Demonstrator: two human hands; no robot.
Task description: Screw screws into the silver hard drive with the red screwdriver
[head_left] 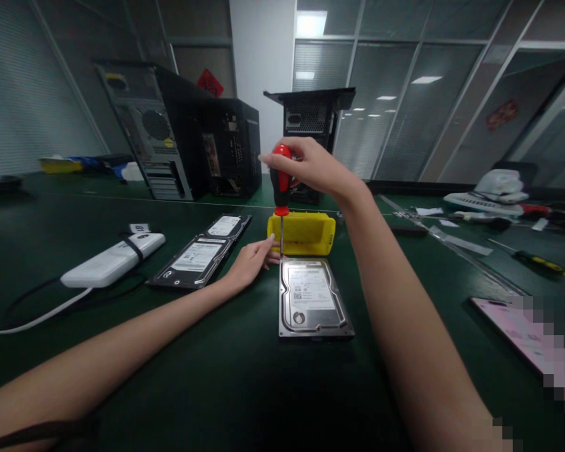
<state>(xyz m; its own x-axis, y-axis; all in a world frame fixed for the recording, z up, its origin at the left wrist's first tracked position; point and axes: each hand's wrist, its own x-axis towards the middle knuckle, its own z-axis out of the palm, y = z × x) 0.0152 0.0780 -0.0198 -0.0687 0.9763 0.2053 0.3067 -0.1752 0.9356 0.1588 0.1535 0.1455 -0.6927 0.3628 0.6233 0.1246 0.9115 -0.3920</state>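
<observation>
My right hand (306, 164) is closed around the red-and-black handle of a screwdriver (281, 185). The screwdriver stands upright, its shaft pointing down at the far left corner of a hard drive (311, 298). That drive lies flat with its white label up. Beside the shaft and that corner, my left hand (252, 262) has its thumb and fingers drawn together. What they pinch there, if anything, is hidden. Just behind the drive is a yellow plastic bin (308, 235), its open side facing me.
Two more hard drives (195, 257) lie to the left, near a white power strip (113, 258). Computer cases (179, 132) stand at the back. On the right are another screwdriver (539, 262), a pink phone-like slab (513, 326) and a white-and-green tool (487, 194).
</observation>
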